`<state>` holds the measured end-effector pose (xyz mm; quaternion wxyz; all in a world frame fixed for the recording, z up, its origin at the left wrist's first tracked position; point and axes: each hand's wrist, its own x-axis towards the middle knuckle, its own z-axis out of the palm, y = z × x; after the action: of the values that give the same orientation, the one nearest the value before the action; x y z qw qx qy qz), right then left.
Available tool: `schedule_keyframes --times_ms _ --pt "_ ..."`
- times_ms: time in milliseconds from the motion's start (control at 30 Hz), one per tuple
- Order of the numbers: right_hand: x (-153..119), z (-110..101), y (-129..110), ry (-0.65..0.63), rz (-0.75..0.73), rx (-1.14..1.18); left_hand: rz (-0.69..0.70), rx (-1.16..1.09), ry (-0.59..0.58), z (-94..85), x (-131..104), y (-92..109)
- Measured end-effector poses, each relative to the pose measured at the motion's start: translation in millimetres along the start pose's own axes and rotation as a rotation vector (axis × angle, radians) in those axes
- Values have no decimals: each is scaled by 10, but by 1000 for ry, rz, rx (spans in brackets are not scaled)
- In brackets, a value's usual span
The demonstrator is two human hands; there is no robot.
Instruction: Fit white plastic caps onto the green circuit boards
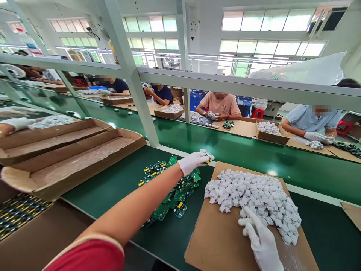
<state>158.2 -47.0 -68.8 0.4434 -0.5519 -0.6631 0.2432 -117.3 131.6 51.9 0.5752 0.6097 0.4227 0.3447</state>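
My left hand (pixel 196 162), in a white glove, reaches out over the inner edge of the green conveyor. Its fingers are closed on a small circuit board (pixel 208 162), of which dark and yellow parts show. A white piece (pixel 203 150) shows just above the fingers; I cannot tell whether the hand holds it. Below that arm lies a heap of green circuit boards (pixel 179 209). My right hand (pixel 260 238), also gloved, is over a cardboard sheet (pixel 217 237). Its fingers are apart, with the fingertips at the near edge of a pile of small white plastic pieces (pixel 248 190).
Long cardboard trays (pixel 84 158) stand at the left, above a box of circuit boards (pixel 21 214). A grey metal frame (pixel 132 75) rises beyond the bench. Across the green conveyor belt (pixel 180 137) several people sit working. Another person's gloved hand (pixel 19 123) is at far left.
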Motion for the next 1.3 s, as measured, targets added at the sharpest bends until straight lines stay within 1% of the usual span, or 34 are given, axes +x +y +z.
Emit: schedule_keyframes --times_ms 100,167,200,267,300,333,367,467,567,733,867,933,1033,1100,1167,1233,1300 --pt "30 -83 -35 188 128 -29 -57 -296 -143 581 -278 -31" --pt "51 -145 -26 305 124 -100 -158 -465 -249 971 -434 -128" --pt "59 -173 -16 341 96 -146 -238 -579 -326 1145 -498 -192" --pt "68 -211 5 348 33 -239 -403 -822 -488 1424 -592 -337" --pt "69 -217 13 320 11 -282 -460 -910 -560 1525 -621 -410" --pt "68 -213 18 276 4 -323 -488 -954 -616 1600 -641 -479" --pt "66 -200 23 231 10 -369 -482 -951 -653 1649 -653 -542" --pt "57 -132 27 156 54 -564 -418 -877 -697 1682 -664 -668" --pt "57 -86 -2 139 41 -746 -377 -825 -680 1640 -665 -712" --pt "123 -122 -146 49 42 -899 -416 -798 -672 1605 -636 -745" --pt "217 -139 -229 -61 50 -1082 -441 -815 -716 1593 -611 -787" --pt "224 -138 -239 -75 47 -1110 -438 -813 -728 1584 -607 -794" --pt "141 -154 -208 -85 55 -1045 -420 -810 -735 1570 -607 -780" --pt "57 -171 -164 -54 41 -953 -398 -800 -750 1564 -607 -763" --pt "-3 -180 -120 9 35 -892 -388 -780 -763 1561 -605 -748" --pt "-16 -173 -93 47 73 -921 -399 -766 -762 1560 -602 -740" --pt "10 -158 -87 37 122 -982 -419 -762 -754 1560 -600 -739"
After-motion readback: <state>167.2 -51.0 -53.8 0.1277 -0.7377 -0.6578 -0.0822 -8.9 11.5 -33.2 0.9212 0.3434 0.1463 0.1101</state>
